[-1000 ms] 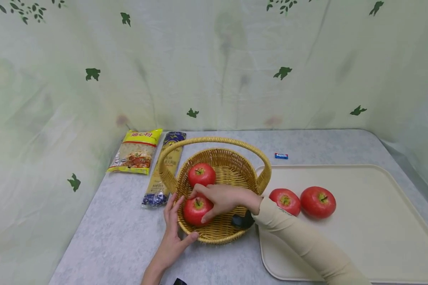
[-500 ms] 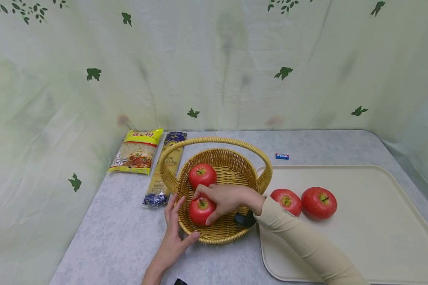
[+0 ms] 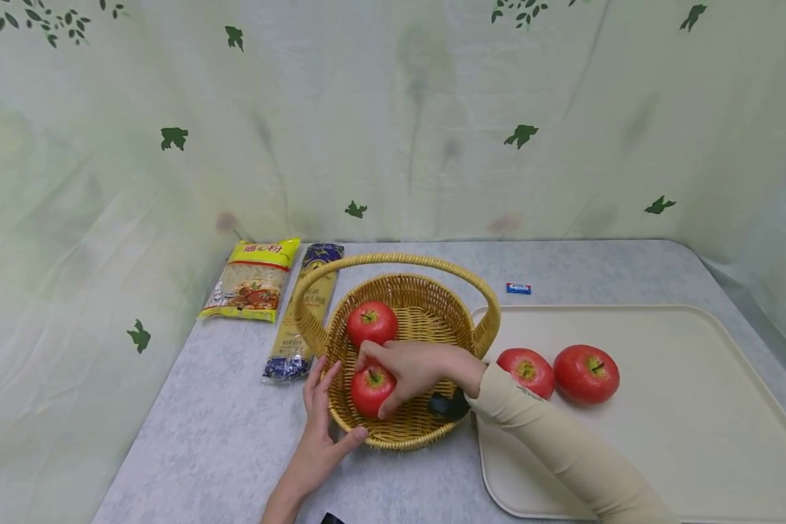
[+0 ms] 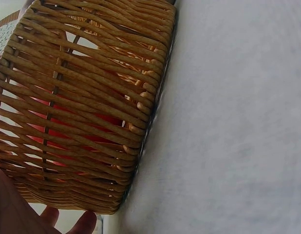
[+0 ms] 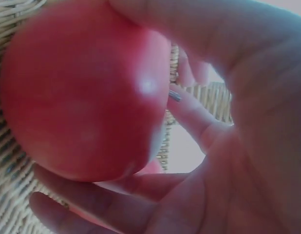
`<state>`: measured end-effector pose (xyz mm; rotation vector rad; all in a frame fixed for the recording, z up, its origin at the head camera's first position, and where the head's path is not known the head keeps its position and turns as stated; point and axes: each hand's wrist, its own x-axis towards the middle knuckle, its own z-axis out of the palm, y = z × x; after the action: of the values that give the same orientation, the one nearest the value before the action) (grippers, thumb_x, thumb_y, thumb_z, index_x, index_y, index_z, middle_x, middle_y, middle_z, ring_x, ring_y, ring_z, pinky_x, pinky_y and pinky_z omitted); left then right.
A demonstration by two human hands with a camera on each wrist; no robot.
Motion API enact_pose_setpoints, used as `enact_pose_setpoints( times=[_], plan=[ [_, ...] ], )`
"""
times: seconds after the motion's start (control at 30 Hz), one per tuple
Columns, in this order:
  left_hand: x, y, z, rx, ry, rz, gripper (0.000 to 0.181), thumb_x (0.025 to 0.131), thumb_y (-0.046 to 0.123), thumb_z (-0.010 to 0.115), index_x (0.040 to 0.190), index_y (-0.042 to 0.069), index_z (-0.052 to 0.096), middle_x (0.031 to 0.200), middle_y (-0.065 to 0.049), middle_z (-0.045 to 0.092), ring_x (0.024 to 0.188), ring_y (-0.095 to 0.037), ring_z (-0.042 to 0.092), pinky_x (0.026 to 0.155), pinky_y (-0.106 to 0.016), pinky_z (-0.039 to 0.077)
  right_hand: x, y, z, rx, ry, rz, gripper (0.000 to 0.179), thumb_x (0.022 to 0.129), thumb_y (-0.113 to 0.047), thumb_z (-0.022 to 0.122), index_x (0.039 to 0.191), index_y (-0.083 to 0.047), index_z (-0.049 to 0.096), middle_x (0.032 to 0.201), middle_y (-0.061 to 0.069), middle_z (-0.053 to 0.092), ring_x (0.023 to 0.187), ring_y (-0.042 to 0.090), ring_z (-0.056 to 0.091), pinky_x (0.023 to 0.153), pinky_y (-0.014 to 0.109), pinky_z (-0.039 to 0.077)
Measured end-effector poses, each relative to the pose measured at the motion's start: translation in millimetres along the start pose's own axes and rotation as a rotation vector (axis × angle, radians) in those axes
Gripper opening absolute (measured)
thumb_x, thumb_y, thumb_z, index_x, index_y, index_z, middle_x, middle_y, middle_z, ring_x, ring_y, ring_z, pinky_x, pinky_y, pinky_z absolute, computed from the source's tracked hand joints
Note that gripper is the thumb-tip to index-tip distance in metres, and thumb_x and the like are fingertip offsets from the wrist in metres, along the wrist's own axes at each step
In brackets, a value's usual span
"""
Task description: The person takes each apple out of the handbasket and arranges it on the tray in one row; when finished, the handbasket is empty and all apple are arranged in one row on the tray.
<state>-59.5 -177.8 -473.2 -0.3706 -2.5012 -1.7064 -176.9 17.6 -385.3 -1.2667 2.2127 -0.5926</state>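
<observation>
A red apple is in the front left part of the round wicker basket. My right hand grips it from the right, fingers and thumb curved about its sides; the right wrist view shows the apple close up between them. Another red apple sits behind it in the basket. My left hand rests against the basket's left front side, fingers spread and fairly straight, thumb at the rim. In the left wrist view, the basket wall fills the left half.
A pale tray lies to the right, bearing two red apples, one partly behind my right sleeve. Behind the basket's left side are a yellow food packet and a long blue-and-gold packet. A small blue packet lies behind the tray.
The gripped apple has shifted slightly to the right inside the basket, along with my right hand. My left hand and the basket have hardly moved.
</observation>
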Motion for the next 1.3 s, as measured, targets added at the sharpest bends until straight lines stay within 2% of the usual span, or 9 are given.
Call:
enact_pose_setpoints(
  times=[0.17, 0.33, 0.53, 0.87, 1.07, 1.3],
  plan=[
    [-0.5, 0.7, 0.7, -0.004, 0.010, 0.003, 0.093, 0.079, 0.007, 0.074, 0.151, 0.016, 0.017, 0.154, 0.005, -0.009, 0.139, -0.026, -0.011, 0.097, -0.073, 0.011, -6.0, -3, -2, -0.038, -0.021, 0.045, 0.054, 0.074, -0.039, 0.081, 0.114, -0.028, 0.045, 0.098, -0.005, 0.053, 0.087, 0.007, 0.053, 0.075, 0.025, 0.046],
    [-1.6, 0.3, 0.1, 0.002, 0.014, 0.002, 0.094, 0.078, 0.007, 0.074, 0.152, 0.016, 0.017, 0.154, 0.005, -0.010, 0.139, -0.028, -0.011, 0.098, -0.072, 0.011, -15.9, -5, -4, -0.063, -0.039, 0.061, 0.055, 0.074, -0.042, 0.079, 0.118, -0.029, 0.049, 0.100, -0.005, 0.053, 0.087, 0.008, 0.053, 0.073, 0.026, 0.046],
    [-1.5, 0.2, -1.6, 0.011, 0.005, -0.006, 0.092, 0.080, 0.008, 0.074, 0.151, 0.019, 0.017, 0.154, 0.005, -0.011, 0.139, -0.028, -0.012, 0.097, -0.073, 0.011, -28.4, -4, -8, -0.019, 0.004, 0.091, 0.054, 0.075, -0.049, 0.075, 0.121, -0.037, 0.048, 0.107, -0.003, 0.051, 0.092, 0.011, 0.053, 0.075, 0.029, 0.047],
    [0.0, -1.7, -1.3, 0.016, 0.016, 0.013, 0.094, 0.077, 0.007, 0.075, 0.151, 0.018, 0.017, 0.155, 0.003, -0.009, 0.139, -0.028, -0.010, 0.095, -0.075, 0.012, -46.6, -2, -10, 0.068, 0.225, 0.062, 0.054, 0.081, -0.060, 0.063, 0.129, -0.042, 0.045, 0.123, -0.001, 0.045, 0.105, 0.016, 0.051, 0.084, 0.036, 0.047],
    [0.0, -1.6, -0.1, 0.010, 0.020, 0.022, 0.095, 0.077, 0.007, 0.075, 0.151, 0.018, 0.017, 0.155, 0.003, -0.009, 0.139, -0.028, -0.011, 0.095, -0.074, 0.011, -54.9, -4, -7, 0.125, 0.385, 0.018, 0.056, 0.080, -0.058, 0.065, 0.130, -0.046, 0.043, 0.120, -0.006, 0.042, 0.103, 0.012, 0.051, 0.080, 0.033, 0.049],
    [0.6, -0.5, 1.7, 0.001, 0.018, 0.029, 0.095, 0.076, 0.006, 0.076, 0.151, 0.020, 0.018, 0.155, 0.003, -0.009, 0.139, -0.027, -0.011, 0.097, -0.073, 0.010, -69.1, -8, -1, 0.091, 0.570, -0.038, 0.058, 0.078, -0.059, 0.068, 0.129, -0.046, 0.044, 0.116, -0.011, 0.040, 0.098, 0.006, 0.051, 0.076, 0.029, 0.050]
  ],
)
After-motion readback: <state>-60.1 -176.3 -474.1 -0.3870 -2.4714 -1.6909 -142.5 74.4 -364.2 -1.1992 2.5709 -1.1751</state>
